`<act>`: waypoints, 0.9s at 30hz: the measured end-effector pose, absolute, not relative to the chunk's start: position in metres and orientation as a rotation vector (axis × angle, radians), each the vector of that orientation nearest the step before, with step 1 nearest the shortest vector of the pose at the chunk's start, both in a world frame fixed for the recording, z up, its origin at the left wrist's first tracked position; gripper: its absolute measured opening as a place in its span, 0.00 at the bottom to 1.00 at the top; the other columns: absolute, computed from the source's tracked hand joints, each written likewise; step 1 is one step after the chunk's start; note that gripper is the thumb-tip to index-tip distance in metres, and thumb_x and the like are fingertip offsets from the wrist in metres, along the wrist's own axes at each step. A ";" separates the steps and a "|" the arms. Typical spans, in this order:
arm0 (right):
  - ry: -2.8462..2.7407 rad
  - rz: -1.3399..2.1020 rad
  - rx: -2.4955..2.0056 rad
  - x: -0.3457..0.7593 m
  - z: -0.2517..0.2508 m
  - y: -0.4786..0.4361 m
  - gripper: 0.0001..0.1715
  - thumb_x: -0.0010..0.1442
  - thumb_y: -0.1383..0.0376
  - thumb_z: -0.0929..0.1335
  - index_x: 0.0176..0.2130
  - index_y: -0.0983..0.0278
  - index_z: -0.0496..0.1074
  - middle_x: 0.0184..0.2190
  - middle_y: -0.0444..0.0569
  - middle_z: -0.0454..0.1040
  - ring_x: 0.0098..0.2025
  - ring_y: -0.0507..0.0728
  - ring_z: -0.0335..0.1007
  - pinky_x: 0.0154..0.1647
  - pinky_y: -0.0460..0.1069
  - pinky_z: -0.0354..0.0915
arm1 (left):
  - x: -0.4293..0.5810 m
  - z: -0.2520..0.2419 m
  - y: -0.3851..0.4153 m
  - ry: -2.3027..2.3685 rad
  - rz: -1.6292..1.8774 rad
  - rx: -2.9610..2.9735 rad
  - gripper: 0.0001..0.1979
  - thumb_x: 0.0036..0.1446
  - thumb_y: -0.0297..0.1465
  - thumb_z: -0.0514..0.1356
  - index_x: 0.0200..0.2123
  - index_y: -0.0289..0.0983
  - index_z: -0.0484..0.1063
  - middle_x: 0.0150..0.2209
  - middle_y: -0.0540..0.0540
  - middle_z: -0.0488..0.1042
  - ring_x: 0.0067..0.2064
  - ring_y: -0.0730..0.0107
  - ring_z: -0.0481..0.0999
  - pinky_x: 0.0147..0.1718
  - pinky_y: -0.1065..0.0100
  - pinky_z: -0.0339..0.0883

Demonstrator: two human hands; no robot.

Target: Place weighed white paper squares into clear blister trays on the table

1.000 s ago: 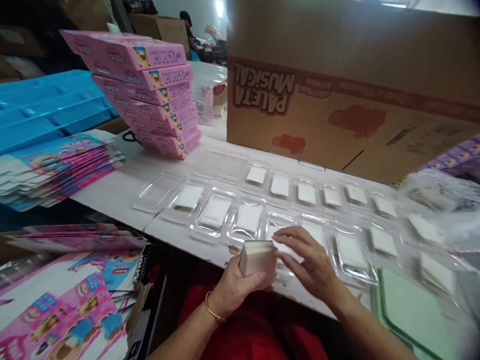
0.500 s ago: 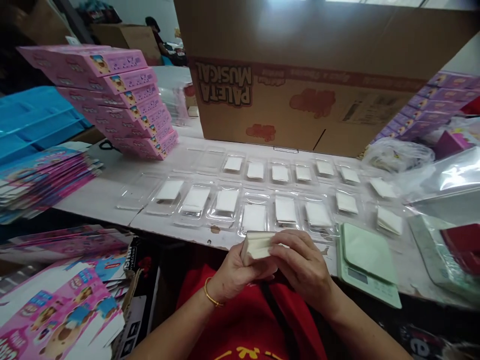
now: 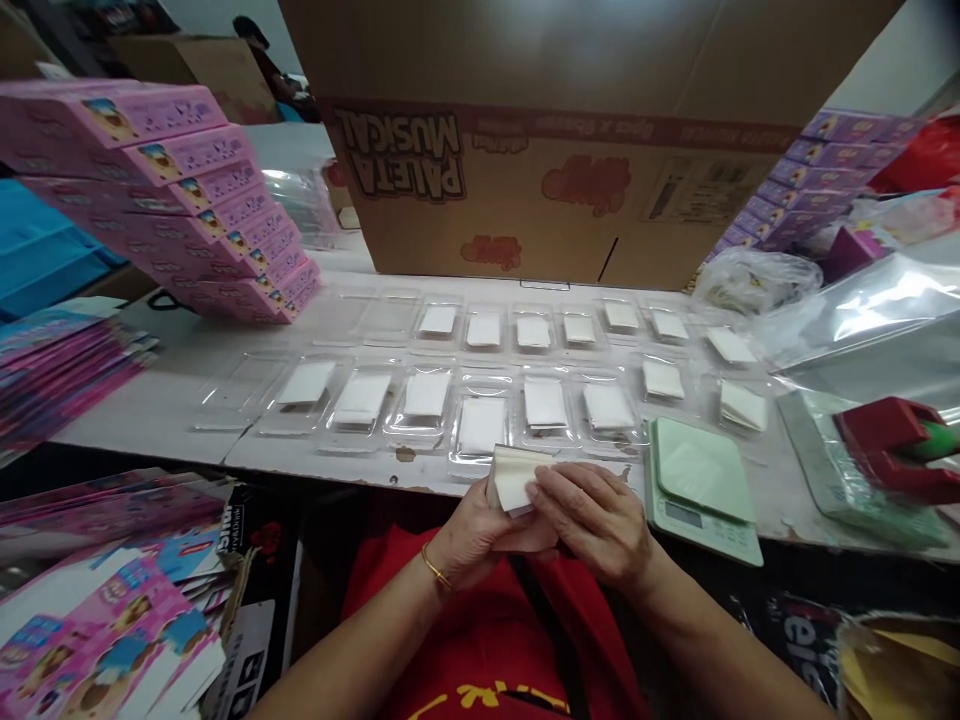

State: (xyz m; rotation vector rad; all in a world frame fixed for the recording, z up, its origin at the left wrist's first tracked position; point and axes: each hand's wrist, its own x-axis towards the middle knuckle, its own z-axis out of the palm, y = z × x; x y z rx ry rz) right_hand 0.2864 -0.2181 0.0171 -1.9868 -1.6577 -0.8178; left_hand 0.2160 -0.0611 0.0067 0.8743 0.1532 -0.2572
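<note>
A small stack of cream paper sheets (image 3: 516, 478) is held in front of my body, just off the table's front edge. My left hand (image 3: 469, 530), with a gold bangle at the wrist, is closed around the stack from the left and below. The fingers of my right hand (image 3: 596, 515) pinch the sheets at their right side. Beyond them stand two rows of clear plastic trays (image 3: 455, 462), most with a white paper stack (image 3: 482, 425) inside. At the left, a few clear trays (image 3: 236, 390) hold nothing visible.
A green scale (image 3: 705, 480) sits right of my hands. A large cardboard box (image 3: 517, 200) blocks the back. Pink boxes (image 3: 247, 210) are piled at left, above printed cartons (image 3: 112, 640). A red tape dispenser (image 3: 889, 450) lies at right. One person (image 3: 262, 60) is far behind.
My view has turned a little to the right, so the table things appear shifted left. Both hands still hold the paper stack, whose top sheets are now bent differently.
</note>
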 end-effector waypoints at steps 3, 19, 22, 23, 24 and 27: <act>-1.636 -0.797 -1.985 0.288 0.012 -0.222 0.15 0.59 0.70 0.61 0.47 0.66 0.68 0.46 0.54 0.71 0.48 0.59 0.65 0.46 0.56 0.64 | 0.220 0.001 -0.066 0.164 -0.275 0.842 0.18 0.46 0.25 0.63 0.44 0.32 0.70 0.37 0.41 0.73 0.36 0.64 0.72 0.33 0.64 0.69; -0.491 -0.139 -2.044 0.332 -0.004 -0.319 0.06 0.57 0.65 0.62 0.34 0.64 0.66 0.27 0.45 0.68 0.29 0.51 0.64 0.28 0.45 0.61 | 0.249 -0.044 -0.096 0.158 -0.647 0.780 0.21 0.47 0.29 0.62 0.47 0.32 0.65 0.44 0.34 0.71 0.42 0.52 0.74 0.32 0.56 0.72; -0.252 -0.148 -2.026 0.371 -0.018 -0.370 0.09 0.53 0.60 0.65 0.31 0.65 0.66 0.24 0.43 0.67 0.26 0.51 0.62 0.25 0.45 0.59 | 0.246 -0.048 -0.097 0.184 -0.659 0.798 0.19 0.50 0.29 0.59 0.47 0.32 0.64 0.46 0.32 0.70 0.43 0.51 0.73 0.33 0.57 0.72; -0.211 -0.152 -2.049 0.383 -0.024 -0.385 0.10 0.52 0.60 0.65 0.30 0.65 0.66 0.23 0.43 0.67 0.25 0.51 0.62 0.25 0.45 0.58 | 0.245 -0.047 -0.097 0.193 -0.662 0.809 0.19 0.51 0.28 0.59 0.47 0.31 0.64 0.46 0.31 0.70 0.43 0.51 0.73 0.33 0.57 0.72; -0.186 -0.156 -2.101 0.393 -0.030 -0.396 0.11 0.51 0.59 0.65 0.29 0.65 0.66 0.23 0.43 0.66 0.25 0.51 0.62 0.25 0.45 0.59 | 0.245 -0.046 -0.097 0.201 -0.665 0.817 0.20 0.51 0.28 0.58 0.48 0.31 0.63 0.46 0.31 0.70 0.43 0.51 0.73 0.33 0.57 0.72; -0.154 -0.171 -2.311 0.410 -0.044 -0.414 0.11 0.51 0.59 0.65 0.29 0.65 0.67 0.24 0.45 0.68 0.27 0.53 0.63 0.27 0.47 0.60 | 0.244 -0.041 -0.097 0.205 -0.689 0.830 0.20 0.52 0.28 0.58 0.49 0.30 0.62 0.48 0.30 0.69 0.45 0.49 0.72 0.35 0.55 0.71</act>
